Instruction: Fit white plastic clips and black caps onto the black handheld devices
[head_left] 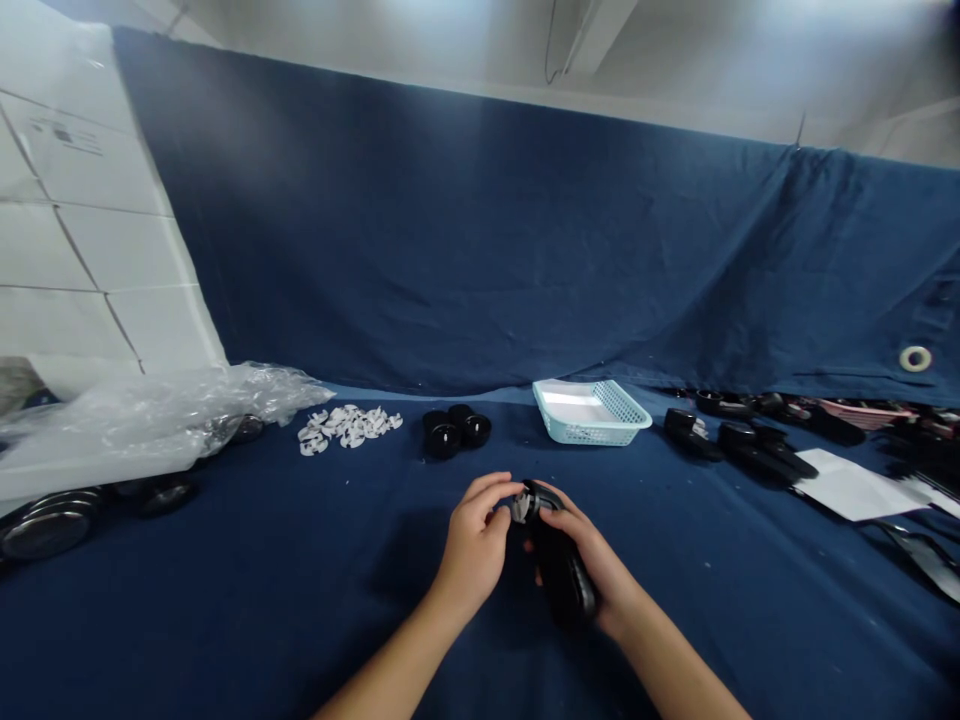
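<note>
My right hand (581, 540) is wrapped round a black handheld device (559, 570) with a rounded handle, its head end pointing up and away from me. My left hand (480, 540) is closed in a pinch at that head end, thumb and index finger on a small whitish plastic piece (520, 506). Whether the piece is seated in the head or only touching it I cannot tell. Beyond my left hand lies a loose pile of small white plastic pieces (349, 427). Several round black caps (442, 440) stand close together just right of the pile.
A light-blue plastic basket (592, 433) with white lining sits at the back. More black device bodies (757, 450) and white paper (855, 485) lie to the right. Clear plastic wrap (150, 410) and round black parts (52, 525) are on the left. A blue cloth (450, 240) hangs behind.
</note>
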